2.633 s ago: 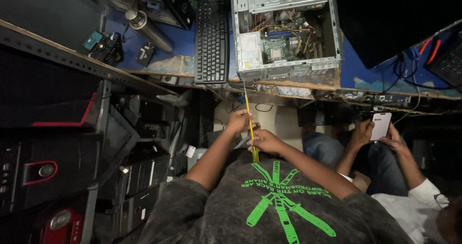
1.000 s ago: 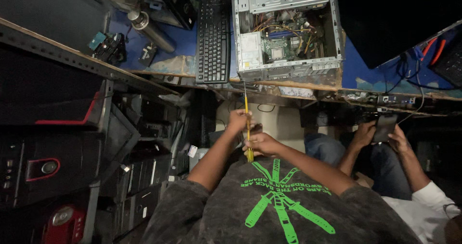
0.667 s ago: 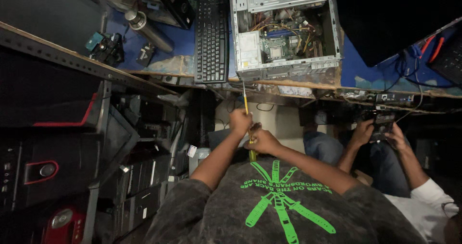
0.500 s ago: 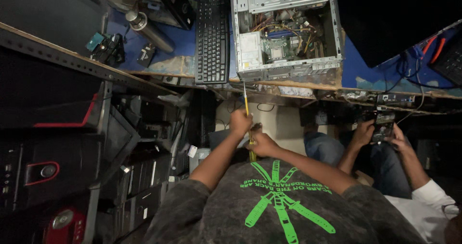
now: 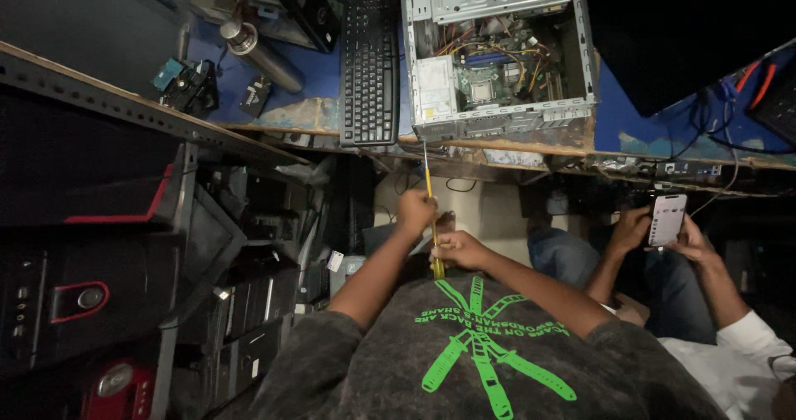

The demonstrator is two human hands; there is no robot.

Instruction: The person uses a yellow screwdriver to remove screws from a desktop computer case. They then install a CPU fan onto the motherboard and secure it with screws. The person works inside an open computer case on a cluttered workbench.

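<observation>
Roughly: yellow screwdriver [image 5: 430, 213] held in front of the chest, below the near edge of the bench [image 5: 630, 130], shaft pointing up toward the open computer case [image 5: 497, 51] at that edge. Left hand [image 5: 414, 211] closed around the shaft partway up; right hand [image 5: 458, 250] closed over the yellow handle end near the shirt. Both grips tight on the tool, no fingers spread. Tip just under the case's bottom frame, contact impossible to tell.

Risks, judged from this pose:
- Long thin shaft, grip on bare metal partway up: likely slip or wobble, tip skating off target.
- Tip close to exposed board and loose cables inside the case: possible scratch or snagged wire on a sudden push.
- Case sitting at the bench's near edge, over the lap: hard upward or sideways pry could shift it toward the edge.
- Black keyboard [image 5: 370, 59] just left of the case, also hanging near that edge: easy to knock.
- Second person seated close at the right, holding a phone [image 5: 667, 218] in both hands: elbow bump possible.
- Dim under-bench light: poor view of the tip.
</observation>
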